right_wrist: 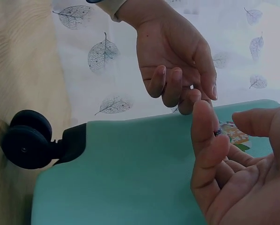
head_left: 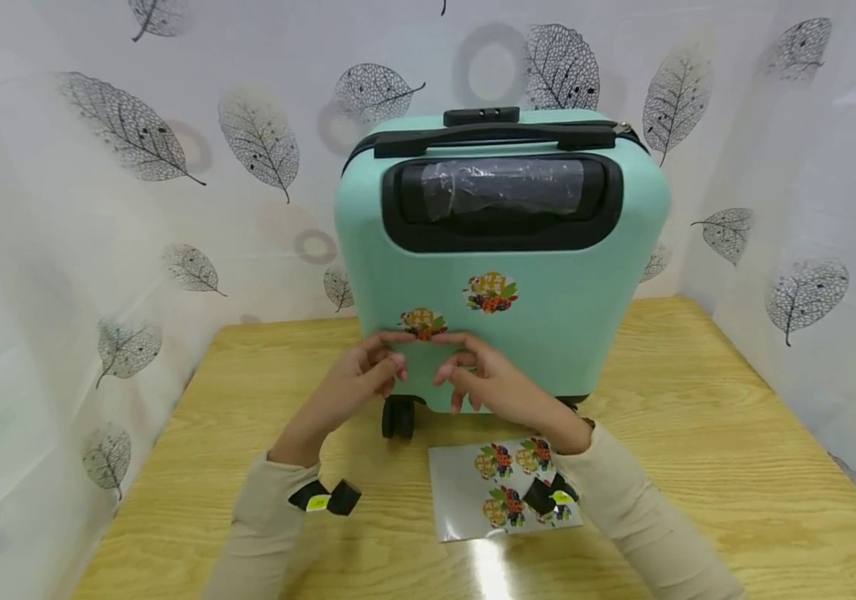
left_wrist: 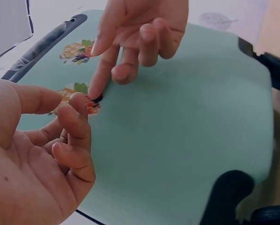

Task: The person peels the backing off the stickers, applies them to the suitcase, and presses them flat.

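The bench [head_left: 705, 417] was made of yellow-brown wood with wavy lines in it. A bright white shine [head_left: 489, 571] lay near its front. A pale sheet [head_left: 412, 33] went across the back and along both sides. It had gray and black leaves [head_left: 131, 129] on it, big and small, with thin lines like nets. Faint round rings [head_left: 315, 247] showed between the leaves at the back.

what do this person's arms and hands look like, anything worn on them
The left hand and right hand are bare, without gloves. Plain beige long sleeves reach about to the wrists. Near each cuff sits a small black block, one on the left arm and one on the right, each beside a yellow-green marking.
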`<move>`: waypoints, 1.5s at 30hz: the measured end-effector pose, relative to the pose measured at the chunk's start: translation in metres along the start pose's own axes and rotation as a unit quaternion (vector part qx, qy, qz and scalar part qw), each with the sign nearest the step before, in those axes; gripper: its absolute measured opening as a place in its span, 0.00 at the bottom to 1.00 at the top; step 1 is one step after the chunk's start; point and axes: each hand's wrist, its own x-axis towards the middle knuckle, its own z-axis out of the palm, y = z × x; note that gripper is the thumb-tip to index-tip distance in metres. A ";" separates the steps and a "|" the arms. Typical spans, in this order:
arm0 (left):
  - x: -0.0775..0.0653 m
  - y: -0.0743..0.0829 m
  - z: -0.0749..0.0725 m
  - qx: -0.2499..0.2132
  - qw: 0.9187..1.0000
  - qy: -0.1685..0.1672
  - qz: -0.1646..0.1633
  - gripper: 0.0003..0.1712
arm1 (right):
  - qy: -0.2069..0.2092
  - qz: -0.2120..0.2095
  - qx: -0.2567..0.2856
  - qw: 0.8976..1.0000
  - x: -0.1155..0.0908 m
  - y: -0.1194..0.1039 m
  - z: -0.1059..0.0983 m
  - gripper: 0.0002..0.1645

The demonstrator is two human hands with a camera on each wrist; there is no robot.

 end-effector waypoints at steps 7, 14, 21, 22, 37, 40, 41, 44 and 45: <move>0.001 0.010 -0.009 0.008 1.000 0.002 0.013 0.21 | -0.004 -0.013 -0.003 1.000 0.001 -0.010 -0.007 0.27; 0.006 0.023 -0.012 0.020 0.999 -0.011 0.031 0.21 | -0.019 -0.030 0.021 0.999 0.005 -0.022 -0.008 0.29; 0.008 0.027 -0.012 0.025 0.999 -0.020 0.040 0.21 | -0.024 -0.037 0.017 0.999 0.007 -0.027 -0.008 0.30; 0.008 0.027 -0.011 0.026 0.999 -0.020 0.043 0.21 | -0.024 -0.036 0.011 0.999 0.007 -0.027 -0.008 0.30; 0.002 0.002 -0.009 0.003 1.000 -0.019 0.018 0.22 | -0.024 -0.016 -0.032 0.999 0.002 -0.007 -0.010 0.29; 0.001 -0.006 -0.006 -0.012 1.000 -0.022 0.008 0.22 | -0.027 -0.019 -0.031 0.999 0.002 -0.002 -0.008 0.29; 0.001 -0.007 -0.005 -0.015 1.000 -0.021 0.003 0.21 | -0.028 -0.018 -0.028 0.999 0.002 -0.001 -0.007 0.29; 0.001 -0.012 -0.002 -0.021 1.000 -0.022 -0.002 0.21 | -0.030 -0.013 -0.024 0.999 0.002 0.002 -0.004 0.29; 0.001 -0.013 -0.001 -0.019 1.000 -0.022 -0.003 0.21 | -0.031 -0.011 -0.024 0.999 0.001 0.003 -0.004 0.29</move>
